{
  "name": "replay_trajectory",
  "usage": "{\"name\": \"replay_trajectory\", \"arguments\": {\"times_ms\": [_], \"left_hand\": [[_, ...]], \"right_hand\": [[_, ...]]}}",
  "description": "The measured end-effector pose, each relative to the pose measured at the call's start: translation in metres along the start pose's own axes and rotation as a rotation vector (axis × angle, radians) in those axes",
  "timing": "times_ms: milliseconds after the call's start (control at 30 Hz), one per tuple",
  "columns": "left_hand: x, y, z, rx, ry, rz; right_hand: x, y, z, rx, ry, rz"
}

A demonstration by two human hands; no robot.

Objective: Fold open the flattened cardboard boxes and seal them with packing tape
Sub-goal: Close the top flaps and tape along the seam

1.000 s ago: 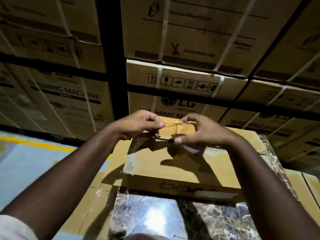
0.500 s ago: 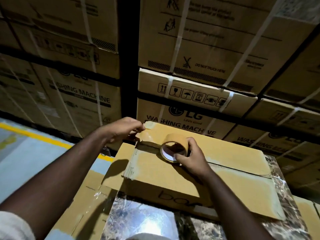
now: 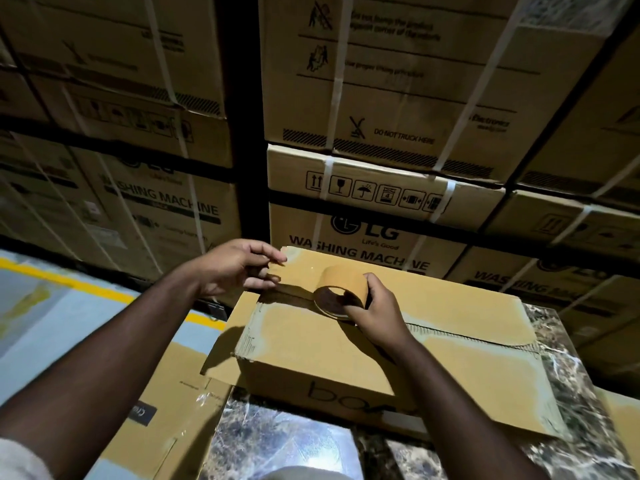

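R hand (image 3: pixel 375 311) clamped on tape roll (image 3: pixel 343 289), roll on box (image 3: pixel 346 344) top seam | L hand (image 3: pixel 235 268) pinching free tape end at box's left edge | I read seam axis running rightward; R hand nearer, pull that way.

The cardboard box (image 3: pixel 346 348) lies at centre frame on the worktop (image 3: pixel 571 410). The tape roll (image 3: pixel 343 292) sits on the box's top, near its upper left part, with the right hand (image 3: pixel 377 313) just right of it and the left hand (image 3: pixel 239 268) at the box's upper left corner. Flattened cardboard (image 3: pixel 173 393) lies lower left, beside the worktop. Stacked cartons (image 3: pixel 398 116) fill the upper frame behind.
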State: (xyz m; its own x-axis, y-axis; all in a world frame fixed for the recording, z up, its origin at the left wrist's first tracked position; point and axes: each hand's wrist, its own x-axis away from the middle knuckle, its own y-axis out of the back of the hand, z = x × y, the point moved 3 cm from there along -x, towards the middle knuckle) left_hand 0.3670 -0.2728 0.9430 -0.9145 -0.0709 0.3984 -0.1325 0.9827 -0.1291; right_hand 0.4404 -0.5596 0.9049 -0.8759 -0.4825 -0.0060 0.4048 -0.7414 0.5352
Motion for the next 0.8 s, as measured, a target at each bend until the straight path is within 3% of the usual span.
{"name": "replay_trajectory", "arguments": {"times_ms": [200, 300, 467, 600, 800], "left_hand": [[0.000, 0.000, 0.013, 0.022, 0.046, 0.069], [-0.003, 0.003, 0.019, -0.164, -0.084, -0.045], [-0.014, 0.016, 0.033, -0.209, -0.024, -0.203], [-0.022, 0.019, 0.038, -0.278, -0.069, -0.315], [-0.025, 0.040, 0.053, -0.312, -0.032, -0.299]], "right_hand": [[-0.001, 0.000, 0.002, -0.008, 0.021, 0.010], [-0.002, -0.001, 0.002, 0.016, 0.023, 0.041], [-0.006, -0.006, -0.005, 0.079, 0.023, 0.119], [0.000, -0.007, -0.008, -0.044, 0.032, 0.093], [0.009, -0.003, -0.009, -0.144, 0.066, -0.069]]}}
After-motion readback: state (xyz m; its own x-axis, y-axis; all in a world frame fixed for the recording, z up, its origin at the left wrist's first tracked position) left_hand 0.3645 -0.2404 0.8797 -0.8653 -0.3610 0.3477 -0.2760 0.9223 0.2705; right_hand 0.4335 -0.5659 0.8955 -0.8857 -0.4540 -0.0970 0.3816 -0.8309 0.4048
